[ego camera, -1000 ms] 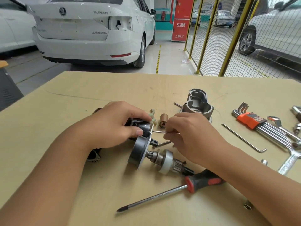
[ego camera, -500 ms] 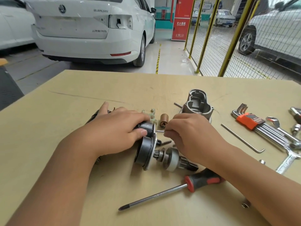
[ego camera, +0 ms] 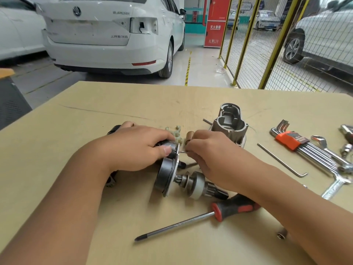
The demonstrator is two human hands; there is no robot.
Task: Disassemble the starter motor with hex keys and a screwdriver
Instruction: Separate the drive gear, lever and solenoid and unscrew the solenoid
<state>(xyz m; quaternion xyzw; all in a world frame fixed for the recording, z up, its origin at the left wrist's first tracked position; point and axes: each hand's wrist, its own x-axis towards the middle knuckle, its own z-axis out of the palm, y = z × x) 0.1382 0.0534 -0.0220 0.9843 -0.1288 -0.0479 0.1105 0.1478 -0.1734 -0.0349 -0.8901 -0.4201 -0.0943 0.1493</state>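
The starter motor (ego camera: 168, 176) lies on its side at the middle of the table (ego camera: 57, 150), its pinion shaft pointing right. My left hand (ego camera: 137, 148) grips the dark solenoid on top of the motor body. My right hand (ego camera: 208, 155) pinches a thin hex key (ego camera: 182, 152) whose tip sits at the solenoid's end face. A grey aluminium nose housing (ego camera: 230, 121) stands behind my right hand. A red-and-black screwdriver (ego camera: 193, 220) lies in front of the motor.
A small brown bushing (ego camera: 189, 135) and a pale plastic fork lever (ego camera: 176, 135) lie between my hands. To the right lie a loose long hex key (ego camera: 280, 159), a hex key set in an orange holder (ego camera: 292, 139) and wrenches (ego camera: 334, 186). A small socket (ego camera: 281, 234) sits near the front.
The motor has been turned and shifted slightly, its shaft now pointing more to the right. My left hand has slid further over the solenoid. My right hand stays on the hex key.
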